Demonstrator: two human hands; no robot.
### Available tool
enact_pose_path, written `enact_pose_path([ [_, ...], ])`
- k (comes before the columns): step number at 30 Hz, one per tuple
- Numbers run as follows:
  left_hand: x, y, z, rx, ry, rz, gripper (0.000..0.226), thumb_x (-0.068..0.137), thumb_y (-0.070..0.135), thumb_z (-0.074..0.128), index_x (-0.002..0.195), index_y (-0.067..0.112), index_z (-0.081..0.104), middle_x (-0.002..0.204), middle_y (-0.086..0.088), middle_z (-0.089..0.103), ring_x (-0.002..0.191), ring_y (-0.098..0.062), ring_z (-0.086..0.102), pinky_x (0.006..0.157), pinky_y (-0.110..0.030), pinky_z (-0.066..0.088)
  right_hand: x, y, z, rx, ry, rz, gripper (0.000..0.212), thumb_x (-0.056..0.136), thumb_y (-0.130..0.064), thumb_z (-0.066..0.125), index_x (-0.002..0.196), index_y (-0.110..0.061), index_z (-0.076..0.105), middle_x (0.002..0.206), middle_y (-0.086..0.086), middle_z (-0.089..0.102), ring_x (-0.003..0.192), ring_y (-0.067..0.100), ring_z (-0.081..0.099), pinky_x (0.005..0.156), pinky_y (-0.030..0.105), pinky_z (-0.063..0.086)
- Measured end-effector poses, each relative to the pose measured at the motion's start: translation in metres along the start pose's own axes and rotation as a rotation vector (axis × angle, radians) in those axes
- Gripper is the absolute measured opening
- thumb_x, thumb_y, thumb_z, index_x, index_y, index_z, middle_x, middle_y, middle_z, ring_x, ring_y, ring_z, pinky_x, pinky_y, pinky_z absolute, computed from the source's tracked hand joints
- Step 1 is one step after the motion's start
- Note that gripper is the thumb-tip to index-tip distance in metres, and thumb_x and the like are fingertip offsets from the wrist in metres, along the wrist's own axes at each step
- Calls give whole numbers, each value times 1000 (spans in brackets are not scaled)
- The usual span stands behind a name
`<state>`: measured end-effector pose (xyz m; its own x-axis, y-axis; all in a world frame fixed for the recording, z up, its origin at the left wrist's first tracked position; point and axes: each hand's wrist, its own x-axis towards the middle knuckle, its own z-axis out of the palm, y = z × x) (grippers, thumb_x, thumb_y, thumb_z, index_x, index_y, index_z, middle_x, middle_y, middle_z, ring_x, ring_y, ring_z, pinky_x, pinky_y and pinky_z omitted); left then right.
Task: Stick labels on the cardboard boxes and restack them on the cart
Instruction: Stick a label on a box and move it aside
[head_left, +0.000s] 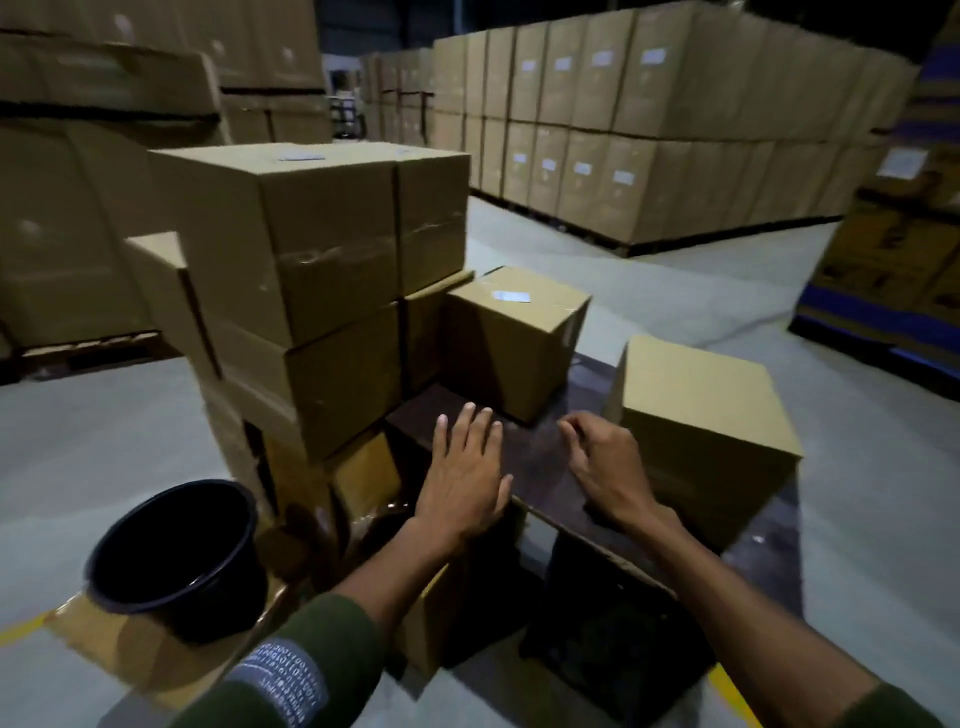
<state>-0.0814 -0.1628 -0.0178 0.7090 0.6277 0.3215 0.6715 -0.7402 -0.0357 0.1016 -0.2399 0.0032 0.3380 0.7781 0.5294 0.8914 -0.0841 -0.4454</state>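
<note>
Both hands over dark cart deck (540, 467), holding nothing: left hand (465, 480) flat, fingers spread; right hand (605, 465) loosely curled (empty). Labelled cardboard box (511, 340) just ahead, unlabelled box (706, 431) right, stacked boxes (322, 249) left

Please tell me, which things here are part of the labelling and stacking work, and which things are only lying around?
Part of the work:
- stacked boxes
- labelled box on the cart
- plain box
- cart
- left hand and right hand, both empty

Only lying around:
- black bucket
- pallets of boxes behind
</note>
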Motion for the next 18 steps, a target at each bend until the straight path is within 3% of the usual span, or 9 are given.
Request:
enact_pose_path([
  [2,16,27,1,-11,5,37,71,95,44,47,151,7,26,160,-14,19,150,-34,3,119,-56,4,-4,27,-23,0,8,43,18,93,-13,55,104,-15,68,99,8,73,89,28,68,75,39,55],
  [5,43,59,3,-20,7,98,72,95,44,46,152,7,24,161,-15,16,150,-34,1,120,-54,3,-7,65,-53,-53,40,85,25,90,-9,54,110,-14,68,107,7,72,96,25,67,84,35,53],
  [10,100,97,23,-36,-42,219,75,98,47,42,155,8,10,163,-14,2,150,-32,-8,120,-53,-1,-6,126,-77,-155,50,165,24,91,-12,58,114,-11,66,110,10,69,98,28,64,86,36,51],
  [13,143,113,44,-66,-71,286,81,98,48,45,155,7,4,163,-17,-3,149,-33,-11,121,-52,0,2,165,-80,-248,-11,210,36,90,-21,64,124,-11,61,122,11,64,111,29,60,95,40,48],
  [16,185,118,66,-56,-119,355,84,99,47,46,154,3,0,161,-21,-8,148,-36,-14,121,-51,0,12,198,-78,-468,-169,269,59,90,-39,63,142,-18,44,149,8,43,138,27,38,114,46,28],
  [18,211,117,84,-68,-143,399,85,99,47,46,154,3,-1,161,-21,-8,148,-35,-13,122,-48,-1,19,220,-75,-583,-269,356,69,91,-48,58,149,-24,29,160,3,23,148,25,17,117,57,11],
])
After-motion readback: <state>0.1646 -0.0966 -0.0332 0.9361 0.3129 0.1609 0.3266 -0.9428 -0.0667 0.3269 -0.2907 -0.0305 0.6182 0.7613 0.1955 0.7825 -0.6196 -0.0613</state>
